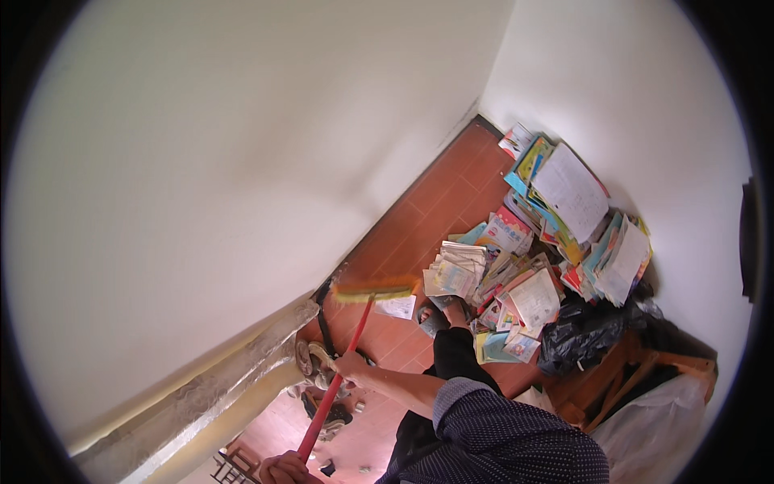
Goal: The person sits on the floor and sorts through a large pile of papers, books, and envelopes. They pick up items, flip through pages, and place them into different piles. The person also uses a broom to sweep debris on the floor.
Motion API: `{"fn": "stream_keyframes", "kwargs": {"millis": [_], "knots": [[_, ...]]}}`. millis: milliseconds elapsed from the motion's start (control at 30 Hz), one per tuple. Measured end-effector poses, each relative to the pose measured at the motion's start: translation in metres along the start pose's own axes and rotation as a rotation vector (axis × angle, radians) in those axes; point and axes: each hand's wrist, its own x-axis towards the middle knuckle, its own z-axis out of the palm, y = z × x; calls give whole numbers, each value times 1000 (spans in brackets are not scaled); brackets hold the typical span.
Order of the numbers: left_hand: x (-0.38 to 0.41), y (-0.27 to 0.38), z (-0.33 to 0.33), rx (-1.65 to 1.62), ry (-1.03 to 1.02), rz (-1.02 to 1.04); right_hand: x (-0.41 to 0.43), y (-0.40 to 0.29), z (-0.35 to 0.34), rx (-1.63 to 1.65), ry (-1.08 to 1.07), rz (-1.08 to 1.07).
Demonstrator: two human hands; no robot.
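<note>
A broom with a red handle (pixel 361 327) slants up from the lower left. Its yellow-orange bristle head (pixel 369 295) is blurred and sits low over the red-brown floor (pixel 396 242) beside the wall. My right hand (pixel 352 369) grips the handle partway along, its forearm reaching in from the right. Lower on the picture, my left hand (pixel 283 469) is closed around the handle near its upper end. A sheet of white paper (pixel 396 307) lies just below the bristles, partly covered by them. My slippered foot (pixel 430 319) stands right of that paper.
Piled books and papers (pixel 505 233) spread along the right wall, close to my foot. Black plastic bags (pixel 580 333) and a wooden frame (pixel 611 375) stand below them. Several shoes (pixel 323 396) lie near the handle. A long plastic-wrapped roll (pixel 242 375) runs along the left wall.
</note>
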Motion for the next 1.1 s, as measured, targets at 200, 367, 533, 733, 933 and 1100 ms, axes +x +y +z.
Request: {"fn": "stream_keyframes", "kwargs": {"millis": [200, 367, 533, 733, 933, 1100], "knots": [[11, 47, -6, -127, -173, 215, -37, -8, 23, 199, 78, 36], [5, -9, -52, -327, -152, 122, -38, -25, -11, 182, 246, -16], [19, -82, -49, -421, -142, 72, 50, 33, -60, 131, 406, -308], [-6, -180, -155, -394, 114, -46, 83, 59, 25, -533, 348, -253], [-40, -236, -282, -294, 253, -37, 123, 154, 177, -29, 294, -3], [-77, -256, -369, -46, 366, -20, 138, 210, 293, -180, 157, 125]]}}
